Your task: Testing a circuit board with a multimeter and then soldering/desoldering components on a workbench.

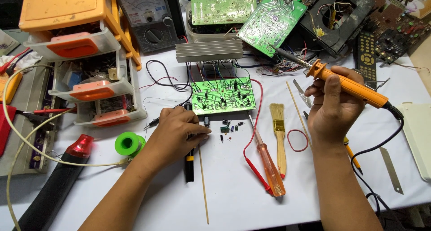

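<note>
My right hand (333, 103) grips an orange soldering iron (354, 88), its metal tip pointing up and left, raised above the table. My left hand (179, 133) rests fingers-down on the white table (233, 199), its fingertips next to several small loose components (228, 128) and over a black probe pen (189, 166). A green circuit board (223, 95) with wires and a finned metal heat sink (209, 50) lies just beyond both hands.
An orange-handled screwdriver (269, 166), a small brush (279, 132), a red rubber band (297, 140) and a thin wooden stick (203, 181) lie between my arms. A green solder spool (128, 144) sits left. Orange parts drawers (85, 64), a multimeter (150, 17) and more boards (269, 19) crowd the back.
</note>
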